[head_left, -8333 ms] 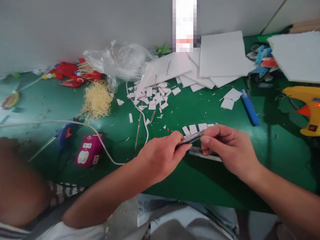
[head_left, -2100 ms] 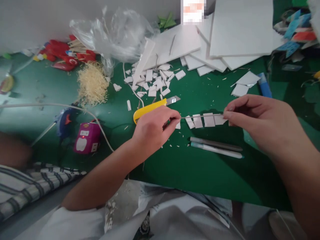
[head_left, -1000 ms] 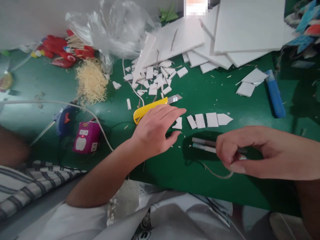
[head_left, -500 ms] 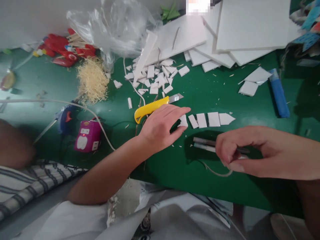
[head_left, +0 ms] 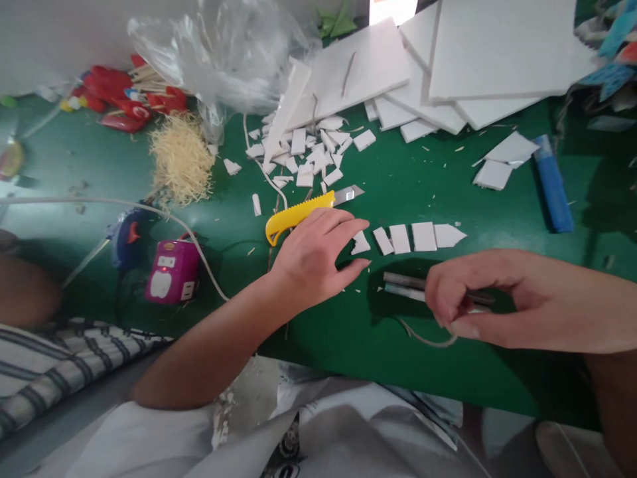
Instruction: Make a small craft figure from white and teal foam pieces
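Observation:
My left hand (head_left: pixel 318 252) is open, thumb and fingers spread, just left of a small notched white foam piece (head_left: pixel 360 243) on the green table. To the right of that piece, several cut foam pieces (head_left: pixel 423 236) lie in a row, the last one pointed. A yellow utility knife (head_left: pixel 301 216) with its blade out rests partly behind my left fingers. My right hand (head_left: pixel 478 302) is closed in a pinch on a thin, curved cord (head_left: pixel 428 342). Beneath that hand lie two slim pen-like sticks (head_left: pixel 404 285), partly hidden by its fingers.
White foam sheets (head_left: pixel 502 50) are stacked at the back, beside a heap of foam scraps (head_left: pixel 313 156) and a clear plastic bag (head_left: pixel 239 53). A blue-handled tool (head_left: pixel 553 186) lies right. Leftward are straw-like shreds (head_left: pixel 180 159), a purple power adapter (head_left: pixel 172 271) and another person's arm (head_left: pixel 27 289).
My left thumb and fingers have parted from the small foam piece, leaving it on the table. My right hand stays pinched on the cord, nearly still.

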Demonstrator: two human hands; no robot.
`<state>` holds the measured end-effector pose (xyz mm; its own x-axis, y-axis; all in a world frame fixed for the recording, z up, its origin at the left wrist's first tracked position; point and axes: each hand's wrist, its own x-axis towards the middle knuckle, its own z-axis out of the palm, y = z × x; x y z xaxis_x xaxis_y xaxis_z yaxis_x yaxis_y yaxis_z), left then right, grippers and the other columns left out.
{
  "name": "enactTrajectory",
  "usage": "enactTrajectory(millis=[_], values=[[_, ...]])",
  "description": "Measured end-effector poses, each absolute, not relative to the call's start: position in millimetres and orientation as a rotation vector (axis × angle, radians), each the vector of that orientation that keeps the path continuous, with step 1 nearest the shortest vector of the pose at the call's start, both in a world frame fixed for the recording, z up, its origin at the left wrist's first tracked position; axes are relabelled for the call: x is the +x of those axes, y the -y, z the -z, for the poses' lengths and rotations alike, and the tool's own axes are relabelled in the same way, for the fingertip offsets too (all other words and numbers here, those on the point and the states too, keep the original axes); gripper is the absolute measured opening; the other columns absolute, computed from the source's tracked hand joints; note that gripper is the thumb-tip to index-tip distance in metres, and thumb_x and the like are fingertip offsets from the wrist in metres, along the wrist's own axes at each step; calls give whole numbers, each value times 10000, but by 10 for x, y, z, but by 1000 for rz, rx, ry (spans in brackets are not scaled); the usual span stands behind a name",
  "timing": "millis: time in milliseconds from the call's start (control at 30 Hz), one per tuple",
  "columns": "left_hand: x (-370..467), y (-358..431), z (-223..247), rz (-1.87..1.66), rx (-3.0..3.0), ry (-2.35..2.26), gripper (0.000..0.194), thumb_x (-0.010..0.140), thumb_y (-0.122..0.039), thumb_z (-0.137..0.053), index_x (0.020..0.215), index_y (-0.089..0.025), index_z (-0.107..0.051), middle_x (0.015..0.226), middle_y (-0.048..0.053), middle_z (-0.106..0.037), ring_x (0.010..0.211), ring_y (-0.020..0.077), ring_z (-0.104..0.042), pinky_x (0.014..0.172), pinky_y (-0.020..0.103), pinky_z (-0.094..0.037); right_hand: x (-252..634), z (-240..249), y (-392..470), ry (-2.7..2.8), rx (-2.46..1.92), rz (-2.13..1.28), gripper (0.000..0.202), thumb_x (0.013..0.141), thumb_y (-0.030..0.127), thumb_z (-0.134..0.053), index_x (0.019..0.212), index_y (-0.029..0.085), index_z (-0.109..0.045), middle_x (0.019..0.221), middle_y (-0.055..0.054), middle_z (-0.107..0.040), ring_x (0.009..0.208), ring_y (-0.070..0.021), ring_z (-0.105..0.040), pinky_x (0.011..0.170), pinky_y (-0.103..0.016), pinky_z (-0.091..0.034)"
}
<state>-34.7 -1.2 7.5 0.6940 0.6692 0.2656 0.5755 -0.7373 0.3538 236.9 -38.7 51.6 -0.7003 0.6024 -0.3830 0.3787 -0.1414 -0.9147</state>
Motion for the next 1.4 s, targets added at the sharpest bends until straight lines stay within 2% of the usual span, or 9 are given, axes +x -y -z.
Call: enactTrajectory(millis=[133,233,500,700,800,1233,1400], values=[[-332,15,-64,-605,2686,-1103,187,947,-277,-673,1062,-132,-699,1013,103,-728,967,249,-673,897,413,-563,2374,-514,384,1947,-1127,-1944,173,824,382,-661,757,224,-684,735,-21,-682,632,-134,-604,542,-231,-485],[-327,-4,-38,-612,2664,-1086,133,951,-252,-668,1033,-150,-693,997,92,-728,960,235,-677,887,394,-557,2370,-510,387,1949,-1114,-1940,186,819,396,-666,757,221,-682,733,-24,-682,629,-135,-605,534,-231,-485],[-322,-21,-59,-593,2624,-1044,152,955,-238,-644,1069,-146,-684,1044,102,-717,990,243,-658,912,414,-536,2356,-503,379,1923,-1117,-1933,172,809,392,-692,748,232,-676,730,-19,-680,623,-135,-598,538,-241,-490],[-167,25,-65,-672,2671,-979,332,979,-351,-628,1196,-103,-666,1100,137,-703,1034,271,-637,955,419,-509,2362,-494,391,1935,-1128,-1962,199,810,423,-692,755,233,-671,732,-24,-677,637,-147,-596,532,-255,-474],[-92,42,-10,-616,2711,-936,396,973,-341,-633,1270,-79,-630,1139,144,-714,1075,283,-640,960,407,-510,2353,-492,390,1949,-1136,-1943,197,823,414,-674,752,230,-669,732,-21,-677,632,-141,-595,527,-247,-471],[-69,6,18,-526,2658,-956,380,966,-292,-599,1299,-112,-630,1167,132,-716,1101,276,-643,977,414,-509,2352,-478,397,1934,-1121,-1917,188,831,411,-678,767,234,-680,731,-22,-684,626,-142,-601,527,-246,-490],[-71,50,-88,-788,2576,-901,314,953,-268,-608,1210,-101,-674,1153,152,-737,1088,279,-675,979,437,-531,2356,-471,395,1878,-1102,-1906,182,805,413,-732,766,237,-705,736,-21,-705,626,-142,-621,531,-241,-494]])
